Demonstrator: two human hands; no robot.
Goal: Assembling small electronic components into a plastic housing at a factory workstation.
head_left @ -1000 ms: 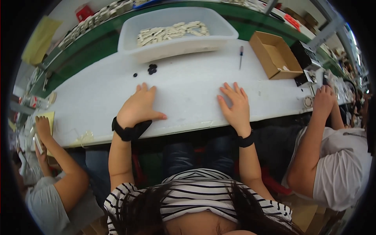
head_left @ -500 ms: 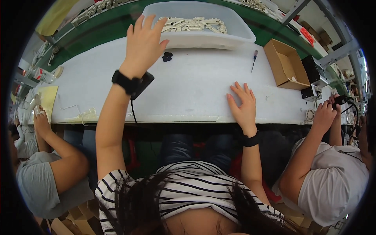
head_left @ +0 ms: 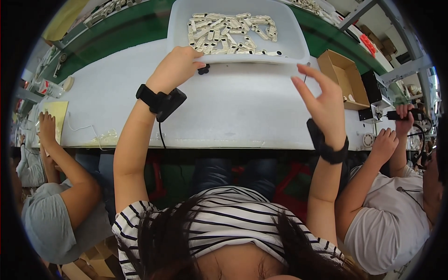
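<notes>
A translucent white plastic tub (head_left: pixel 280 59) sits at the far side of the table, its open top tipped toward me. Many small cream-coloured plastic pieces (head_left: pixel 228 32) lie in it, some with dark spots. My left hand (head_left: pixel 173 68) grips the tub's near rim at its left end, fingers over the edge and thumb in front. Beside that thumb, a little cluster of black round pieces (head_left: pixel 204 69) rests on the table. My right hand (head_left: pixel 325 95) is raised near the tub's right corner, fingers apart and holding nothing. It partly covers a screwdriver (head_left: pixel 306 74).
An open cardboard box (head_left: pixel 345 81) stands to the right, beside black-and-silver equipment (head_left: pixel 374 91). A co-worker's hand (head_left: pixel 404 117) at right holds a black corded tool. Another person's hand (head_left: pixel 46 128) is at left, by a yellow sheet (head_left: pixel 58 114). A white cord (head_left: pixel 84 127) lies nearby.
My left hand has come down from over the tub onto its rim. The tub has tipped toward me, showing more pieces. My right hand has moved forward and right off the table.
</notes>
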